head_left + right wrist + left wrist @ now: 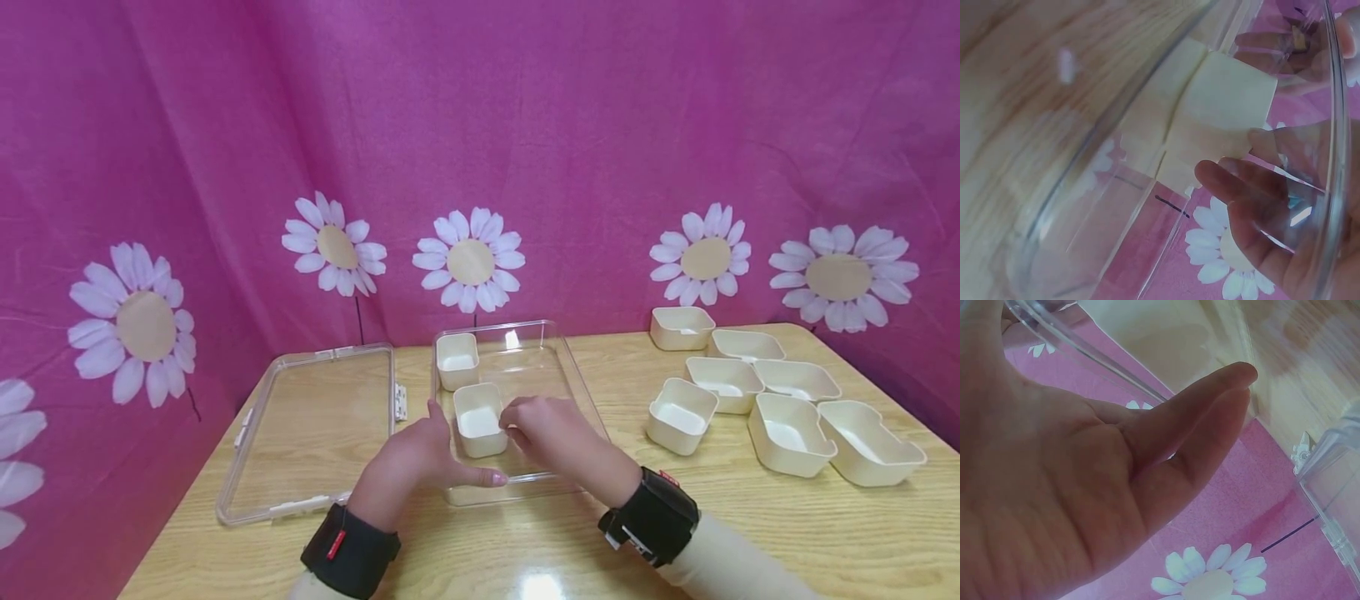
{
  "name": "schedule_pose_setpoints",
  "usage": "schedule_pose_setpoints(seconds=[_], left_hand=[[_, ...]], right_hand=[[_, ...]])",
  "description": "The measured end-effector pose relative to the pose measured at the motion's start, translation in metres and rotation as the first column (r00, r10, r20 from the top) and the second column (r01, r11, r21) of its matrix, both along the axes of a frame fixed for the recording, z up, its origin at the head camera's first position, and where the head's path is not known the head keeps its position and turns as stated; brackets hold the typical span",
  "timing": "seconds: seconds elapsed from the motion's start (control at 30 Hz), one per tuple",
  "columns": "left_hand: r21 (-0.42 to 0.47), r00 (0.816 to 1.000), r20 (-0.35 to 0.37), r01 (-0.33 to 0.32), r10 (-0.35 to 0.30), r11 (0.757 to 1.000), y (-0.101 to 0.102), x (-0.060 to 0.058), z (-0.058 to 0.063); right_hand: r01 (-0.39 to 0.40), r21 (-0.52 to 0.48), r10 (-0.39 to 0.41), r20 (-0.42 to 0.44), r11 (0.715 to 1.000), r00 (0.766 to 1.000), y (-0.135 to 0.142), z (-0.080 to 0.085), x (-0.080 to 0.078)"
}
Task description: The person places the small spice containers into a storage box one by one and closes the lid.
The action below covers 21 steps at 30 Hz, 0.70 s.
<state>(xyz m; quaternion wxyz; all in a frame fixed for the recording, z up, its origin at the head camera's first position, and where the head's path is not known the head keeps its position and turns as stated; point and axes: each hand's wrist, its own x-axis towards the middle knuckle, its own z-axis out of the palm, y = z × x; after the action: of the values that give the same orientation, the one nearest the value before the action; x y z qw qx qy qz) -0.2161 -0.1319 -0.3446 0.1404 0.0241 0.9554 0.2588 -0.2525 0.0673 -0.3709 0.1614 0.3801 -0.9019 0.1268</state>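
Note:
A clear plastic box (528, 367) stands on the table with two small cream bins inside. One bin (457, 358) sits in its far left corner; the nearer bin (482, 437) lies just in front of that one. My right hand (551, 433) reaches over the box and pinches the right rim of the nearer bin, fingers curled, as the right wrist view shows at the bin (1222, 94). At the box's front left corner, my left hand (420, 450) touches the box, its thumb stretched along the front edge and its fingers along the left side.
A clear lid (330, 425) with white clips lies left of the box. On the right of the wooden table (622, 367) several cream bins (723, 383) of different shapes stand in a group. A pink curtain (585, 167) with daisies hangs behind.

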Motion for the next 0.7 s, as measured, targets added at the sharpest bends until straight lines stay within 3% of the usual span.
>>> schedule_pose_setpoints(seconds=[0.23,0.5,0.7], left_hand=[[0.088,0.993,-0.073,0.095,-0.089,0.992,-0.0026,0.0025,-0.0002],[0.140,0.987,-0.091,0.144,-0.132,0.980,-0.0041,-0.0008,-0.0044],[0.159,0.987,-0.087,0.149,-0.136,0.976,-0.0042,-0.0028,-0.0036]], right_hand=[[-0.021,-0.001,0.021,-0.013,1.000,1.000,-0.0071,-0.0043,0.0041],[-0.025,0.008,0.025,-0.023,1.000,0.999,-0.0082,0.0003,0.0101],[-0.076,-0.039,0.077,0.035,0.996,0.996,-0.0089,0.0017,0.0086]])
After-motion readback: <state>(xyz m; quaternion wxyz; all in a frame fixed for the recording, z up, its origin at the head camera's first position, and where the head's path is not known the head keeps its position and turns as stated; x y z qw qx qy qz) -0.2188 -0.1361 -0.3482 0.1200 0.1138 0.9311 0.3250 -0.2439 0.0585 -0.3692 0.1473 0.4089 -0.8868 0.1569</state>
